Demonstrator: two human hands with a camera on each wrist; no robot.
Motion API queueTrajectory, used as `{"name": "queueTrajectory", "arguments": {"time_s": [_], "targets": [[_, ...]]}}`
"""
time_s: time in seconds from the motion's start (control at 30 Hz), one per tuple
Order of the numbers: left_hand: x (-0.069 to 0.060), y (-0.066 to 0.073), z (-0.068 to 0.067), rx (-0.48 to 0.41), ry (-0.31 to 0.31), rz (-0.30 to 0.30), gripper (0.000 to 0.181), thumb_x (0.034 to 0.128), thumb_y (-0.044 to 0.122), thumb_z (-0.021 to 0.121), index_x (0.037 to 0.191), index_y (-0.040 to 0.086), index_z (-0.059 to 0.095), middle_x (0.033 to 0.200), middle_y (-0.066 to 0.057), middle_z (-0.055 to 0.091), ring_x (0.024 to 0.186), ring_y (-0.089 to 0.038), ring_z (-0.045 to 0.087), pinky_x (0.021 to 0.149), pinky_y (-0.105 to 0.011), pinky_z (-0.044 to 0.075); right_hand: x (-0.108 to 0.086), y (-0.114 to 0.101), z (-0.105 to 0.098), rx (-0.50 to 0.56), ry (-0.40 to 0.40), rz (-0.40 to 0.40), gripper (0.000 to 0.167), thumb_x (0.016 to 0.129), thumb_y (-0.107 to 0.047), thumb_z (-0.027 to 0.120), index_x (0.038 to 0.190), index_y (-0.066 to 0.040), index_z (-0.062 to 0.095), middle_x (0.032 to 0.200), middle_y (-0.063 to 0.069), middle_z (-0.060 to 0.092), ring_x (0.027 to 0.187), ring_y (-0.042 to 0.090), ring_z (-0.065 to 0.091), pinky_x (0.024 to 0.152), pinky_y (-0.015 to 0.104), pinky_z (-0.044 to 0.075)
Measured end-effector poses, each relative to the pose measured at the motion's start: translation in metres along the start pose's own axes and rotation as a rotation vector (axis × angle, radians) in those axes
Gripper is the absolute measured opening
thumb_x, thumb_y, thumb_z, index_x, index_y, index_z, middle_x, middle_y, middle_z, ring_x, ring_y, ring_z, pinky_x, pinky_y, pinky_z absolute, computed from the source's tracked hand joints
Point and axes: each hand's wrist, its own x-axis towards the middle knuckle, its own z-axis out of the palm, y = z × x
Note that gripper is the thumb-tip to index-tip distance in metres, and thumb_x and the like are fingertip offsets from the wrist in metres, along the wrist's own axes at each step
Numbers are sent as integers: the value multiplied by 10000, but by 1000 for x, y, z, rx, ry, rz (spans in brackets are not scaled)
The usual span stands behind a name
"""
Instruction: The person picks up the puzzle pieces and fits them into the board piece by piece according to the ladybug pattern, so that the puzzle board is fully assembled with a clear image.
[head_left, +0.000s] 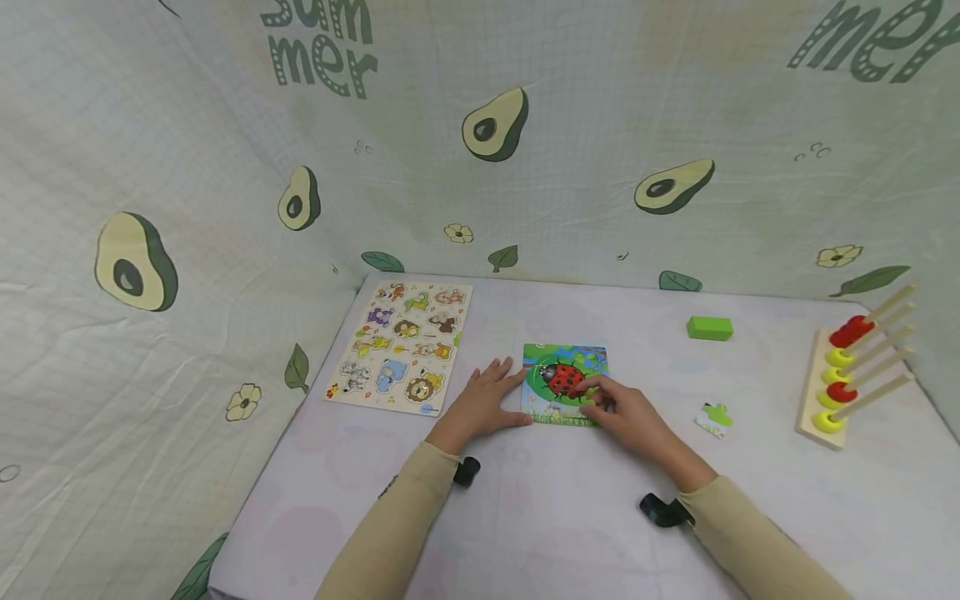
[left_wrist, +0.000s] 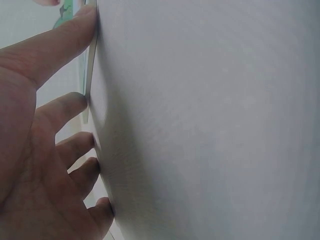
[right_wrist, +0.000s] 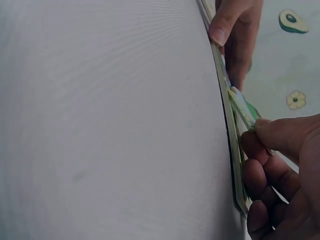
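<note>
A square ladybug jigsaw puzzle (head_left: 546, 360) lies flat on the table between the two hands. Spread out at its left edge, my left hand (head_left: 483, 402) touches the board with thumb and index finger; in the left wrist view its fingertips (left_wrist: 75, 102) rest on the tabletop and board side. Over the right part of the puzzle, my right hand (head_left: 630, 417) pinches a puzzle piece (right_wrist: 244, 109) between thumb and index finger. That piece is tilted against the board, green and white at its edge. Another puzzle piece (head_left: 714, 419), green and white, lies loose to the right.
An animal puzzle board (head_left: 405, 350) lies at the left. Farther right are a green block (head_left: 709, 328) and a wooden peg stand (head_left: 812, 400) with red and yellow beads. A printed cloth (head_left: 570, 167) hangs behind the table.
</note>
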Motion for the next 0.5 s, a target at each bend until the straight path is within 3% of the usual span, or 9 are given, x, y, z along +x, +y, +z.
{"name": "queueTrajectory", "arguments": {"time_s": [0.5], "targets": [[-1,1,-1,0,-3,2,860,889,536,739,1598,234,359,1689,-56,194,1567,-254,102,1272,-467,72,5,-4,5,-86,-28,19,281,926,-206,767,1183,-103,721,821,-80,568,732,96,529,655,269,459]]}}
